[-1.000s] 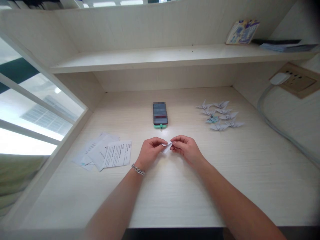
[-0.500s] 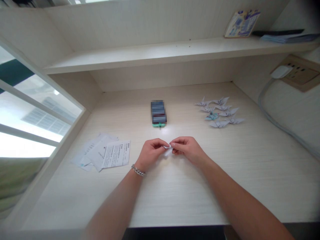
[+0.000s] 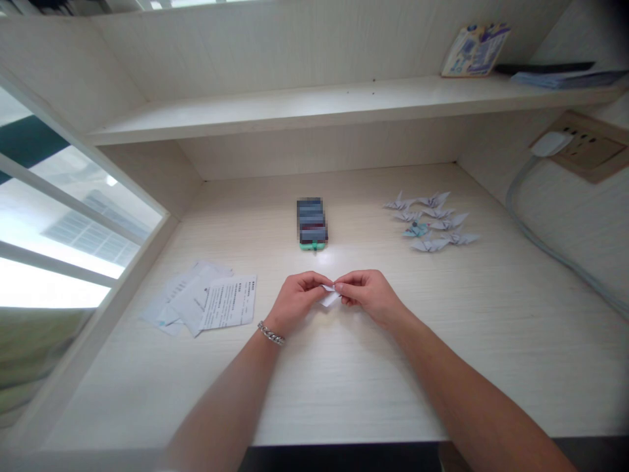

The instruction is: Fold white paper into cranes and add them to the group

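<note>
Between my two hands is a small folded piece of white paper (image 3: 330, 297), held just above the desk. My left hand (image 3: 301, 296), with a chain bracelet on its wrist, pinches the paper's left side between thumb and forefinger. On the other side, my right hand (image 3: 367, 292) grips the upper right edge with thumb and fingertips. Parts of the paper are hidden behind the fingers. Several folded paper cranes (image 3: 448, 223) lie to the far right, one of them light blue (image 3: 417, 229). Printed paper sheets (image 3: 230, 303) overlap left of my left hand.
A phone (image 3: 311, 221) with a green bottom edge lies beyond my hands. Above the desk (image 3: 354, 380) runs a shelf (image 3: 275, 115) holding a small box (image 3: 476, 51) and flat papers (image 3: 565, 79). A charger (image 3: 552, 143) with a grey cable sits in the right-hand wall socket.
The white paper has tilted, and more of its lower face shows below my fingers. Both hands have barely shifted and keep their pinch.
</note>
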